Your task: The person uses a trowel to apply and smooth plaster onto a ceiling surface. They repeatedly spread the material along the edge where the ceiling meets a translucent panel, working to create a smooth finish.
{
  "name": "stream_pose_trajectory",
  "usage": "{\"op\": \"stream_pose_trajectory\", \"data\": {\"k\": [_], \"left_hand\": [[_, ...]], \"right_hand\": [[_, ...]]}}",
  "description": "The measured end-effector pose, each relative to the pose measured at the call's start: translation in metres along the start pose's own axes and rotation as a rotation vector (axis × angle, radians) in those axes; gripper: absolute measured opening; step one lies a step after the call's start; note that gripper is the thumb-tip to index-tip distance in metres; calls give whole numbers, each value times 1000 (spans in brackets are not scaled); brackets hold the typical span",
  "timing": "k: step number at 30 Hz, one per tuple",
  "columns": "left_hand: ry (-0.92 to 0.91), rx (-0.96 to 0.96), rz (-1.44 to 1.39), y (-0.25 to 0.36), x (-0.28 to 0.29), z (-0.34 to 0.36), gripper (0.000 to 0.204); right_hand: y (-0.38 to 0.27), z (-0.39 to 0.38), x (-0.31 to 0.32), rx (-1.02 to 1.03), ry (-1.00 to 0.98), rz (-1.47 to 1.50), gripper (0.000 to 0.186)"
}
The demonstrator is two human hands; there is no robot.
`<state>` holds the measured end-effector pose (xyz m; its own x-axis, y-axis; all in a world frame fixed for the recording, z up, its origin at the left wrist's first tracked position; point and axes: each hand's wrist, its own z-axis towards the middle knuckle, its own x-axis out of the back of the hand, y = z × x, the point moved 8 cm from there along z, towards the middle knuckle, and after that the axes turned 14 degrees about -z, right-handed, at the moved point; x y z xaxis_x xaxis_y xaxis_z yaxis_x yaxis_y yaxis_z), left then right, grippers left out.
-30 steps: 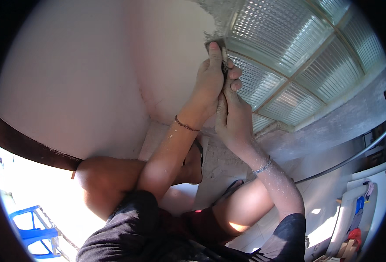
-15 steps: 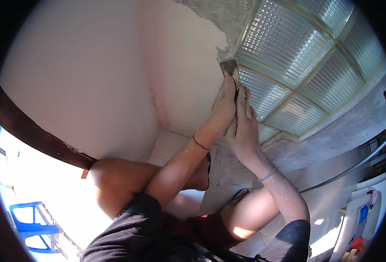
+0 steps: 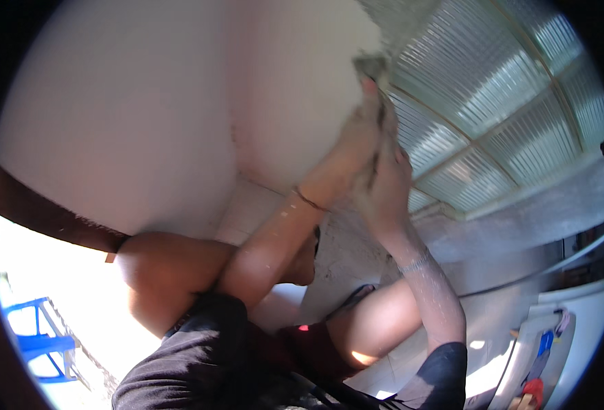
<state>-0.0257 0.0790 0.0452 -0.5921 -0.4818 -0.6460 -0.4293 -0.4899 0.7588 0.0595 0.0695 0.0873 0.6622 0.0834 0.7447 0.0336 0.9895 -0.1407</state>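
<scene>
Pressed together, both of my hands are closed around the handle of a putty knife [image 3: 371,67], which points away from me up the wall. My left hand [image 3: 356,140] is on the left of the handle, one finger stretched along it towards the blade. From the right, my right hand [image 3: 389,181] supports the handle lower down. The blade is flat against the pale plastered wall [image 3: 302,89], near its border with the glass blocks [image 3: 479,82]. Rough grey cement [image 3: 401,20] shows above the blade. Motion blurs the blade and fingers, and most of the handle is hidden.
A concrete ledge [image 3: 493,229] runs under the glass blocks. At the lower left is a blue plastic stool [image 3: 45,345] in bright light. A hose [image 3: 514,281] crosses at the right, above a pale container [image 3: 514,369] with coloured items. My bent legs are below my arms.
Both hands and the putty knife have moved up the wall together, away from me. The whole view has shifted slightly, and the grip looks the same.
</scene>
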Motion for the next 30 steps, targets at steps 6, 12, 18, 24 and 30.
{"op": "stream_pose_trajectory", "data": {"k": [6, 12, 18, 24, 30], "left_hand": [[-34, 13, -44, 23, -3, -12, 73], [-7, 84, -109, 2, -9, -24, 68], [9, 100, -206, -5, -10, -26, 66], [-37, 118, -200, -11, -8, -21, 68], [-67, 132, -192, -14, -11, -18, 69]], "right_hand": [[-6, 5, 4, -111, 40, 75, 79], [3, -15, -3, -124, -38, -18, 83], [10, -23, -4, -147, -38, 29, 77], [10, -25, -10, -155, -61, -6, 81], [7, -20, -3, -103, -2, -44, 75]]}}
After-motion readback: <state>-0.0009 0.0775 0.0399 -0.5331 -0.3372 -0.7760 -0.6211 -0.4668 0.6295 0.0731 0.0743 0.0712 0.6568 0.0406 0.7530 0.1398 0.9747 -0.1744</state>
